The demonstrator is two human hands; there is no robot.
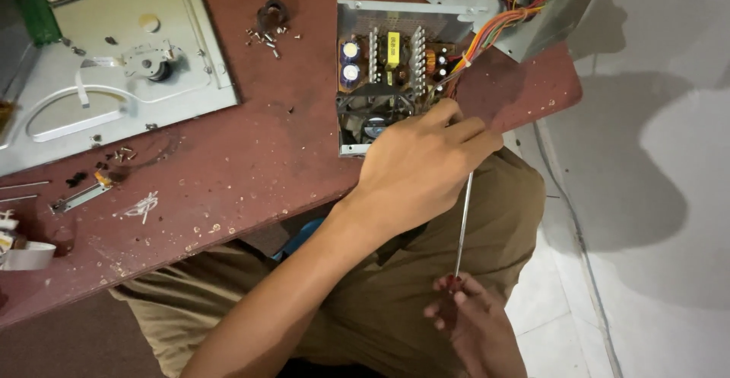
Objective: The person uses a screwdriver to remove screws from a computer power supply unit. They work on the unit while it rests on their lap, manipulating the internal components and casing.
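Head view: left hand [422,169] steadies the screwdriver [463,222] shaft at an opened power supply [391,74]; right hand [471,325] grips its handle, unscrewing; next needs steady turning.

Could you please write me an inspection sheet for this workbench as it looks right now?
Surface: worn reddish-brown table, speckled with pale spots.
Job's things: open power supply box, circuit board and fan exposed; long screwdriver reaching up to its near corner.
Clutter: grey metal panel at far left; small pile of screws; loose bits along the left edge.
Grippers: left hand rests on the box's near edge over the screwdriver tip; right hand grips the screwdriver handle.
Cables: bundle of coloured wires running from the board to the metal lid.
Surroundings: pale tiled floor; person's khaki trousers.
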